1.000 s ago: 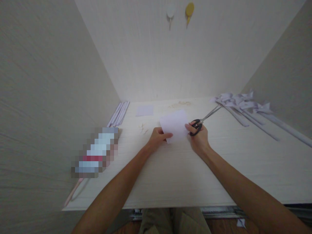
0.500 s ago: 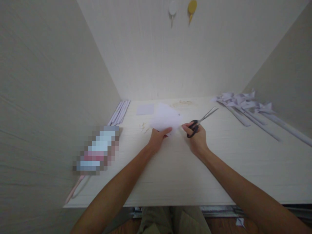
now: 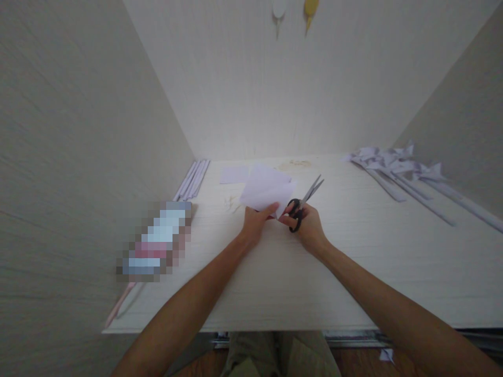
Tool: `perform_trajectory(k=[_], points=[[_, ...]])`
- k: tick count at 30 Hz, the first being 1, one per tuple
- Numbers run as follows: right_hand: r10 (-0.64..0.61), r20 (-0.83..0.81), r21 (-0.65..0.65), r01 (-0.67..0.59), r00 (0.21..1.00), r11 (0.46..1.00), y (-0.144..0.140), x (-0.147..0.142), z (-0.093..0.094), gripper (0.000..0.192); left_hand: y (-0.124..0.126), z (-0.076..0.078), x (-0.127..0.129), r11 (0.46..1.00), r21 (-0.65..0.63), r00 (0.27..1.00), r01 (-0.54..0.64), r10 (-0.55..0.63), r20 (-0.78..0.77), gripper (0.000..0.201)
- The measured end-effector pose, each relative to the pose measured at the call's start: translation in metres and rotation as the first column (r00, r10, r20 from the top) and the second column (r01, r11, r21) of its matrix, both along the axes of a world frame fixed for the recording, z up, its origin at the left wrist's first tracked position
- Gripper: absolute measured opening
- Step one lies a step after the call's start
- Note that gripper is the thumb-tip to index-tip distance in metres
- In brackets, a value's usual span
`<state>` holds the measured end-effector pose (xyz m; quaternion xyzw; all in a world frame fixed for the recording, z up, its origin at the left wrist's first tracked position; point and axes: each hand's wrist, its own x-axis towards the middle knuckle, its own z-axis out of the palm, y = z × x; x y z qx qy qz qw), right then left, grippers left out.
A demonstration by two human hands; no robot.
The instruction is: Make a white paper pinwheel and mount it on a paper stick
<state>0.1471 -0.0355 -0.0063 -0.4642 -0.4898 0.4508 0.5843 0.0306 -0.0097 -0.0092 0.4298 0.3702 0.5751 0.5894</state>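
Note:
A white sheet of paper (image 3: 265, 186) is pinched at its near edge by my left hand (image 3: 257, 220), thumb on top. My right hand (image 3: 310, 225) is closed around black-handled scissors (image 3: 295, 215), whose blades point away to the upper right, slightly parted. Its thumb and finger reach the paper's near right corner; whether they grip that corner is hard to make out. A smaller pale piece of paper (image 3: 233, 175) lies flat just behind and left of the sheet.
Several rolled paper sticks (image 3: 192, 179) lie at the back left, behind a blurred-out object (image 3: 157, 241). Folded paper pinwheels (image 3: 396, 162) on paper sticks rest at the back right. White and yellow hooks (image 3: 310, 8) are on the back wall. A paper scrap (image 3: 386, 355) lies on the floor.
My right hand has moved left and nearer to me with the scissors, up to the paper's corner. The scissor blades now point more steeply away. My left hand has barely moved.

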Motion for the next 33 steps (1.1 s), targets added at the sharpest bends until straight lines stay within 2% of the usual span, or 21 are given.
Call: perform_trajectory(k=[6, 12, 22, 27, 33], points=[[-0.018, -0.008, -0.008, 0.018, 1.000, 1.000, -0.0013, -0.0003, 0.0014, 0.030, -0.0022, 0.0035, 0.0009, 0.999, 0.006, 0.997, -0.034, 0.034, -0.069, 0.040], [-0.096, 0.021, 0.016, 0.095, 0.995, 0.995, -0.0008, 0.0002, 0.0019, 0.031, -0.0022, 0.0054, 0.0005, 0.998, 0.009, 0.985, -0.069, 0.070, -0.157, 0.038], [-0.087, 0.036, 0.025, 0.087, 0.996, 0.996, 0.0005, -0.0009, 0.0004, 0.029, -0.0045, 0.0074, 0.0001, 0.998, 0.029, 0.976, -0.062, 0.066, -0.209, 0.030], [-0.063, 0.064, 0.004, 0.063, 0.996, 0.998, 0.0004, -0.0005, 0.0022, 0.029, -0.0037, 0.0054, 0.0008, 0.998, 0.026, 0.979, -0.050, 0.055, -0.198, 0.027], [-0.044, 0.035, 0.000, 0.044, 0.998, 0.999, 0.0000, -0.0004, 0.0019, 0.028, 0.0002, -0.0023, 0.0005, 1.000, 0.007, 0.992, -0.028, 0.028, -0.124, 0.033]])
